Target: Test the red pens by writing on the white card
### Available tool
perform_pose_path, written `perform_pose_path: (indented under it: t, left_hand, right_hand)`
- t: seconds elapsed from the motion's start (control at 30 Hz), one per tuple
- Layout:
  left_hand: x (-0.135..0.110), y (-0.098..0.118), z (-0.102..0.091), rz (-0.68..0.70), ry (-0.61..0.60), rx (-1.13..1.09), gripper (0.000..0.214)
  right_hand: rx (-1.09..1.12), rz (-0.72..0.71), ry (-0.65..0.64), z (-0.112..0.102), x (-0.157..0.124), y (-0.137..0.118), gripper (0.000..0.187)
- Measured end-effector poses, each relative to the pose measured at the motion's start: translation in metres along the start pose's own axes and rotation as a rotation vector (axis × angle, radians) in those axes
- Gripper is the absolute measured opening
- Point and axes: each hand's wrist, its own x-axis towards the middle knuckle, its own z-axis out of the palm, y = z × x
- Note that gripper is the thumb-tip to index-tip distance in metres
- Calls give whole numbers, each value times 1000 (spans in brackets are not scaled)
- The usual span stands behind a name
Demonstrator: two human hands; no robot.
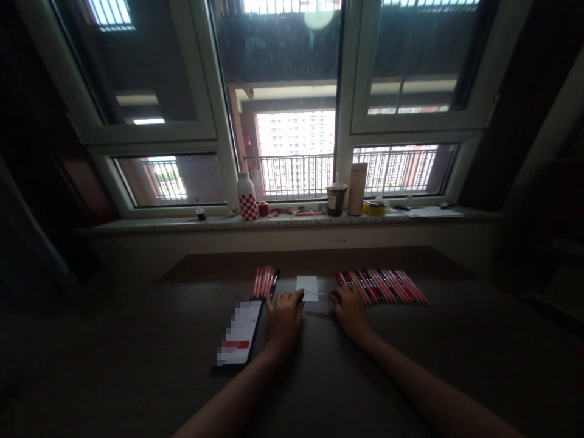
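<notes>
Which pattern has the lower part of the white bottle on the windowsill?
The white bottle has red-and-white checks there, as the head view shows.

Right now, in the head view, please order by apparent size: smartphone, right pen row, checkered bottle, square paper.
1. Smartphone and right pen row: too close to rank
2. Checkered bottle
3. Square paper

Window [283,61]: pale-framed, in several sections; railing [296,167] and tall building [296,134] outside.
Sill [287,222]: speckled stone, under the window.
Wall [292,240]: pale strip below the sill.
Counter [319,383]: dark brown, before the wall.
Light: bright outdoors, dim indoors.
</notes>
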Motion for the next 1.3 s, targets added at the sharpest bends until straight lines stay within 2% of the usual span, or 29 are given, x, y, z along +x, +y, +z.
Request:
perform_pose_path:
  t: [0.23,0.6,1.3]
  left_hand:
    - [-1,0,-2,-29,15,1,32]
    - [-1,-2,1,-21,41,8,21]
    - [0,-2,0,-35,14,-24,23]
  right_hand:
    - [45,5,8,-1,0,-1,18]
    - [86,-14,-4,-2,1,-2,19]
    - [99,-34,-12,0,0,-2,19]
